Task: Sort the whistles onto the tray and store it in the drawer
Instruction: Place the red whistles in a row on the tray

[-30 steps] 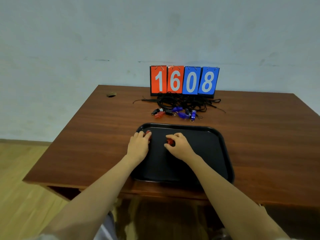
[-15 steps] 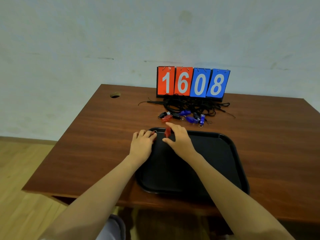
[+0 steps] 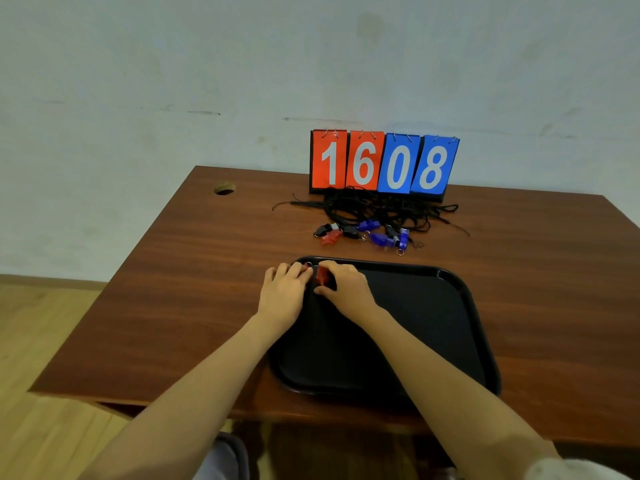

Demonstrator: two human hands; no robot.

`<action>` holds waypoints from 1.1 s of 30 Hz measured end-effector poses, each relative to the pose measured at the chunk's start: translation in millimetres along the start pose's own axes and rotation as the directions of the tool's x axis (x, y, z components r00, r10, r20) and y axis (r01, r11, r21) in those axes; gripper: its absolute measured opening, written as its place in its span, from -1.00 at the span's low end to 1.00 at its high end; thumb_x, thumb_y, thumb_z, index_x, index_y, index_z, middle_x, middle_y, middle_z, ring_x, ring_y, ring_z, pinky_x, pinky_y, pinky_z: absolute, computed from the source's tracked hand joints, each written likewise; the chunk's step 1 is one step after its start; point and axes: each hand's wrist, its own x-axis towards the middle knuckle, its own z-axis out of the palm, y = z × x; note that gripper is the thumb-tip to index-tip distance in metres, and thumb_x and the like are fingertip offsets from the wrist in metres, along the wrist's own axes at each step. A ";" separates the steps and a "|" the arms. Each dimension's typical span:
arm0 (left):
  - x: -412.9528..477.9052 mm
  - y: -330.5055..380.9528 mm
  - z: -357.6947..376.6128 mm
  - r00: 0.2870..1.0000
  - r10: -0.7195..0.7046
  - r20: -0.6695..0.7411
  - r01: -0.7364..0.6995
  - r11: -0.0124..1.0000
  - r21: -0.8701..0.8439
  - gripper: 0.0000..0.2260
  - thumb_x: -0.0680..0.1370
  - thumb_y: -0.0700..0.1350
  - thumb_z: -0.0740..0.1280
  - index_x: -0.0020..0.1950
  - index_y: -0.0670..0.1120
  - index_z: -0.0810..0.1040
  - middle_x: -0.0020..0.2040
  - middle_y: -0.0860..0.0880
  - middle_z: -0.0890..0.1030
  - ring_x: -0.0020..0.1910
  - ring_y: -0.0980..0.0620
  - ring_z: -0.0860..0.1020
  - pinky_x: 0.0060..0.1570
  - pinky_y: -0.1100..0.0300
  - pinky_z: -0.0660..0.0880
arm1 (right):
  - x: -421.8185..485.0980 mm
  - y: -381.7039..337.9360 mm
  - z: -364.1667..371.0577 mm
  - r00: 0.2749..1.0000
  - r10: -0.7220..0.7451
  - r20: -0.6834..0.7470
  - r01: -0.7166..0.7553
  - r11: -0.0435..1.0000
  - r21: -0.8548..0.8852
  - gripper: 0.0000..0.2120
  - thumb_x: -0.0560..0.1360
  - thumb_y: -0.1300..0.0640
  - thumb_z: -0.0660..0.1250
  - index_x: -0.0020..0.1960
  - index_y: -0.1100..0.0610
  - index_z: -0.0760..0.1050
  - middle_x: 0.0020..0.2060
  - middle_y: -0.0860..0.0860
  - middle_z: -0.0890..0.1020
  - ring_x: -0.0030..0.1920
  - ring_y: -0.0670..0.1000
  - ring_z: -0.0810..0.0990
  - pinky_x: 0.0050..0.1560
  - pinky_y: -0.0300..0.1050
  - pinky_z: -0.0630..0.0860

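Two hands meet at the far-left corner of the black tray, which lies on the near half of the worktop. The right hand pinches a red whistle between thumb and forefinger, fingers clamped on it just above the tray floor. Its long axis seems to run near to far, though which end is the mouthpiece is too blurred to tell. The left hand lies just left of it, fingers laid over a sliver of red with a metal ring at the rim; whether they grip or merely rest I cannot tell. My guess is that the whistle goes down beside that one, a short drop below the right fingers. Farther off, well apart from the tray, the remaining whistles lie in a loose left-to-right row, nearer the right hand. Their black cords are tangled behind them, before the number cards.
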 end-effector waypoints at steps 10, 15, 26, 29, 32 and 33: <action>-4.1 -2.1 -8.6 0.989 0.058 -0.133 -0.036 0.986 0.163 -0.70 0.25 -0.14 0.55 -0.05 -0.09 0.65 -0.13 -0.01 0.68 -0.11 -0.07 0.63 0.10 -0.12 0.50 | 4.7 -5.2 -0.4 1.000 0.019 0.024 -0.019 1.000 -0.017 -0.49 0.47 -0.02 0.37 0.37 0.01 0.32 0.26 0.01 0.51 0.31 0.05 0.41 0.32 0.02 0.32; -2.1 1.7 -5.5 0.992 0.056 -0.111 -0.040 0.989 0.139 -0.69 0.25 -0.14 0.56 -0.04 -0.07 0.64 -0.05 -0.03 0.67 -0.07 -0.08 0.63 0.06 -0.12 0.50 | 3.4 -4.5 0.0 0.999 0.015 0.035 -0.015 1.000 -0.006 -0.47 0.47 -0.02 0.37 0.38 0.03 0.31 0.29 0.01 0.49 0.33 0.05 0.40 0.33 0.03 0.32; 2.7 8.1 -16.3 0.992 0.043 -0.118 -0.047 0.998 -0.037 -0.56 0.45 -0.12 0.14 0.31 -0.18 0.45 0.23 -0.14 0.52 0.23 -0.16 0.47 0.27 -0.11 0.30 | 3.9 7.3 -19.1 0.998 0.039 0.043 -0.043 0.993 0.107 -0.43 0.46 0.05 0.39 0.42 0.07 0.29 0.37 0.02 0.37 0.38 0.05 0.33 0.38 0.04 0.34; 22.0 15.3 -25.3 0.993 -0.008 -0.115 -0.001 0.997 -0.073 -0.57 0.53 -0.16 0.19 0.40 -0.14 0.32 0.36 -0.10 0.38 0.36 -0.11 0.32 0.37 0.00 0.15 | 14.8 17.1 -35.8 0.997 0.060 -0.057 -0.057 0.997 0.048 -0.54 0.52 0.08 0.31 0.39 0.10 0.33 0.34 0.03 0.40 0.36 0.04 0.35 0.36 -0.02 0.35; 48.7 22.7 -29.8 0.995 -0.053 -0.090 0.045 0.995 -0.094 -0.60 0.55 -0.16 0.19 0.40 -0.11 0.33 0.35 -0.10 0.37 0.33 -0.09 0.32 0.33 0.03 0.22 | 31.5 28.1 -50.0 0.990 0.093 -0.108 -0.093 0.996 0.003 -0.56 0.54 0.10 0.27 0.40 0.10 0.32 0.35 0.05 0.39 0.37 0.06 0.33 0.35 -0.01 0.34; 57.5 24.7 -29.6 0.996 -0.053 -0.066 0.047 0.995 -0.091 -0.62 0.56 -0.16 0.18 0.38 -0.12 0.35 0.33 -0.10 0.38 0.31 -0.10 0.34 0.30 0.04 0.26 | 37.6 31.5 -53.1 0.989 0.097 -0.115 -0.099 0.995 -0.007 -0.57 0.54 0.11 0.26 0.40 0.10 0.32 0.35 0.06 0.39 0.37 0.06 0.33 0.35 -0.01 0.35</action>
